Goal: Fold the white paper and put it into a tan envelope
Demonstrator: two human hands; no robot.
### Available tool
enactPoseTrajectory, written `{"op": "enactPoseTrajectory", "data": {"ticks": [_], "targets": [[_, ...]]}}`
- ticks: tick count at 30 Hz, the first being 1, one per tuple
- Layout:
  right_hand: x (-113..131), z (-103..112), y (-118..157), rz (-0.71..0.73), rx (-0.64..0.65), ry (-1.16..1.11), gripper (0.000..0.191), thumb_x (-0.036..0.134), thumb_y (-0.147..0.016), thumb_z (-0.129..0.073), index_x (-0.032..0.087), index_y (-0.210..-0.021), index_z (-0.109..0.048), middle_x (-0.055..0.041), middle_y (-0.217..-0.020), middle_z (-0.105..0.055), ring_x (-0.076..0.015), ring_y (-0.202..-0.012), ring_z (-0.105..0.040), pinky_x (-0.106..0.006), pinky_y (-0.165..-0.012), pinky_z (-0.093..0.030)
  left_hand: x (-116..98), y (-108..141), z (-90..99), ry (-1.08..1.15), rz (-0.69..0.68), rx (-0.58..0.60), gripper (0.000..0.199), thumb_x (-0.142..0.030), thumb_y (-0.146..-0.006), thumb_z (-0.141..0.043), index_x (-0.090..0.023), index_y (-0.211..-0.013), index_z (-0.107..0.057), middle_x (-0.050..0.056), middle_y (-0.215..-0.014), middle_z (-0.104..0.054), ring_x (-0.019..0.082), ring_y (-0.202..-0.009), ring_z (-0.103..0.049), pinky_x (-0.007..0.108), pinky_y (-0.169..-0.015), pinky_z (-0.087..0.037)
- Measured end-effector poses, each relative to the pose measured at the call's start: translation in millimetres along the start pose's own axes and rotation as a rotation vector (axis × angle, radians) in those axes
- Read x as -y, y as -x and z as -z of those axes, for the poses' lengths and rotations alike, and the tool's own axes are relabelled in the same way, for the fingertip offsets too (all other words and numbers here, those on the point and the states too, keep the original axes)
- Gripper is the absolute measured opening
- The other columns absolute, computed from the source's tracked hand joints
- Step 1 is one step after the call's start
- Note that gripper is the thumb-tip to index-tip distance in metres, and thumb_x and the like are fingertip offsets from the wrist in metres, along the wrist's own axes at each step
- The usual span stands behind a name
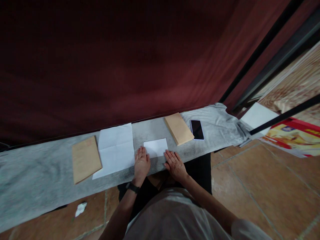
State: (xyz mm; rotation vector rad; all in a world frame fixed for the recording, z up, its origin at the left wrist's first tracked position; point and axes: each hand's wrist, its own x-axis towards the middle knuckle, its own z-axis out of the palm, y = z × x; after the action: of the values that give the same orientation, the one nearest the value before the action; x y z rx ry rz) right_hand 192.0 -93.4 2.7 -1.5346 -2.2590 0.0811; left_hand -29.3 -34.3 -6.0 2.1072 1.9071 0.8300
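Note:
In front of me a small folded white sheet of paper lies flat on the grey cloth. My left hand rests palm down at its left edge, fingers stretched out. At the lower right corner of the paper is my right hand, also flat with fingers extended and the thumb apart. Neither hand grips anything. A larger creased white sheet is spread to the left of my left hand. Beyond my right hand sits a stack of brown envelopes.
Further left lies another brown envelope or stack, overlapping the large sheet's edge. A dark-screened phone is right of the envelopes. The grey cloth covers a narrow bench against a dark red curtain. Black bars and a red box stand at right.

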Motion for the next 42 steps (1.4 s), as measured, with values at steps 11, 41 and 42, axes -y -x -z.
{"op": "enactPoseTrajectory", "data": {"ticks": [11, 41, 42], "targets": [[2, 0, 0, -0.010, -0.005, -0.004, 0.055, 0.034, -0.105, -0.046, 0.014, -0.156, -0.037, -0.0105, -0.157, -0.045, -0.0265, -0.144, -0.044, -0.047, -0.124, -0.029, -4, -20, 7.8, 0.529, 0.450, 0.000, 0.044, -0.026, -0.082, -0.065, -0.019, -0.126, -0.064, 0.009, -0.104, -0.074, 0.027, -0.102, -0.068, 0.044, -0.097, -0.052], [-19, 12, -61, -0.374, -0.393, -0.797, 0.042, 0.029, -0.094, -0.052, 0.020, -0.135, -0.059, -0.0111, -0.125, -0.070, -0.0235, -0.117, -0.066, -0.039, -0.102, -0.052, -33, -27, 50.1, 0.779, 0.269, -0.001, 0.017, -0.036, -0.080, -0.064, -0.021, -0.085, -0.070, 0.006, -0.096, -0.076, 0.023, -0.096, -0.069, 0.038, -0.094, -0.053], [-22, 15, -61, -0.361, -0.380, -0.787, 0.032, 0.029, -0.094, -0.053, 0.021, -0.122, -0.066, -0.0092, -0.116, -0.073, -0.0232, -0.111, -0.068, -0.038, -0.100, -0.053, -31, -27, 49.2, 0.771, 0.231, -0.005, 0.015, -0.034, -0.081, -0.062, -0.022, -0.084, -0.070, 0.007, -0.099, -0.076, 0.024, -0.100, -0.069, 0.041, -0.098, -0.052]]}}
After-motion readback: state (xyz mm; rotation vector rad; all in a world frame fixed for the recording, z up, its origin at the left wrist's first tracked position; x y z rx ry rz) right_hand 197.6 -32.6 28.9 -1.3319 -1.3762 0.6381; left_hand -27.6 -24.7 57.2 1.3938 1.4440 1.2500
